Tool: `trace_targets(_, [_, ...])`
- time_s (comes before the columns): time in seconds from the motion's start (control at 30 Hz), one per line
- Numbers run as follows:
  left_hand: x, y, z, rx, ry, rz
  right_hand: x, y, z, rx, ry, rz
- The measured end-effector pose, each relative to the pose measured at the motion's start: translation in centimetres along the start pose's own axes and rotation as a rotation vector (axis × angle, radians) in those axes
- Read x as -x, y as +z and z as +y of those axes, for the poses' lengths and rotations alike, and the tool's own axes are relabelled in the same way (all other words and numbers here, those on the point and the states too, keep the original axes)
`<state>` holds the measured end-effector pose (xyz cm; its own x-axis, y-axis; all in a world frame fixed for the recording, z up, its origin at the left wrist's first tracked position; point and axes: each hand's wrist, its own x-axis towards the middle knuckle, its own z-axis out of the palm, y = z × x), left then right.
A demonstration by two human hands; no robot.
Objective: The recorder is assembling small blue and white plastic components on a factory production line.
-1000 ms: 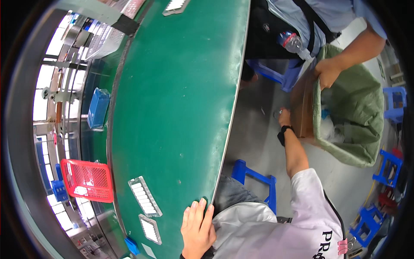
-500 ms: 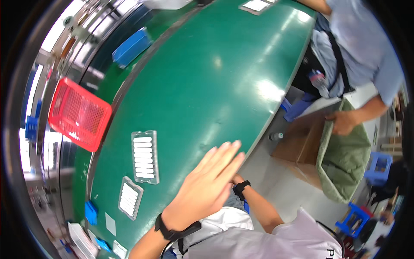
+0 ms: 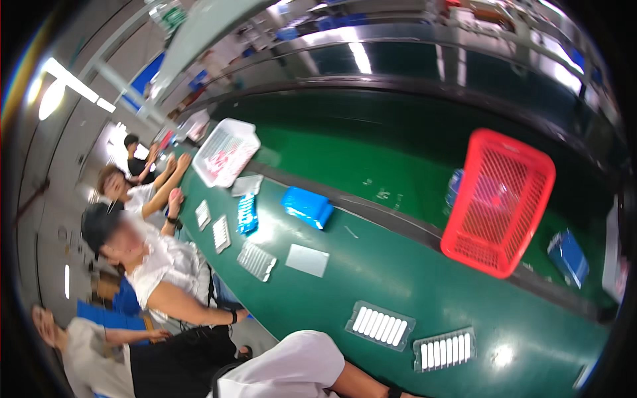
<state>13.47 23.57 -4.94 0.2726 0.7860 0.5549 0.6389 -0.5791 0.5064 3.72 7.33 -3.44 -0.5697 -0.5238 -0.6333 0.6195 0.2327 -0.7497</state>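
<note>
Since our fingers lie out of view, we can't tell their state. Two trays [image 3: 407, 333] of white sticks [image 3: 446, 352] lie on the table [image 3: 378, 265] near our wristband [image 3: 395, 392].

Garment: one short sleeve [image 3: 285, 365], off-white with a faint lilac-grey cast — loose, wide, softly creased cloth, ending above a bare forearm [image 3: 361, 381]. Edging: one narrow black strip [image 3: 223, 377], curved, along the sleeve's left side — strap or cord, indistinct. Accessory: one black wristband [image 3: 395, 392], partly cut off by the lower border; surface detail too small to tell.
</note>
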Motion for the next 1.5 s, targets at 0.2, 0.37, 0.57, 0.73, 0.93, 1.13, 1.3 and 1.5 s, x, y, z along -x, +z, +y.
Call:
trace_targets(0.2, [0.8, -0.3, 1.3, 0.239, 0.084, 0.184, 1.1, 0.8, 0.4, 0.194, 0.035, 0.187])
trace_targets(0.37, [0.4, 0.6, -1.0, 0.188, 0.098, 0.03, 4.1, 1.6, -0.3, 0.257, -0.033, 0.43])
trace_targets(0.57, [-0.7, -1.9, 3.0, 0.111, -0.164, -0.147, 13.5, -9.5, 20.3, 0.222, -0.18, 0.636])
trace_targets(0.73, [-0.2, 0.3, 6.5, 0.003, -0.329, -0.016, 23.7, -16.6, 41.4, 0.059, -0.145, 0.922])
trace_targets(0.93, [2.0, -4.4, 11.6, 0.029, -0.574, 0.238, 31.4, -13.5, 36.7, 0.118, -0.227, 1.064])
trace_targets(1.13, [6.4, -9.8, 14.5, -0.2, -0.665, 0.56, 39.2, -7.3, 27.1, 0.195, -0.193, 0.897])
trace_targets(1.3, [11.5, -11.2, 13.9, -0.597, -0.753, 0.788, 43.6, -6.3, 21.3, 0.185, -0.434, 0.611])
trace_targets(1.5, [11.6, -8.0, 14.1, -0.704, -0.972, 0.89, 44.6, -11.3, 16.3, 0.275, -0.45, 0.957])
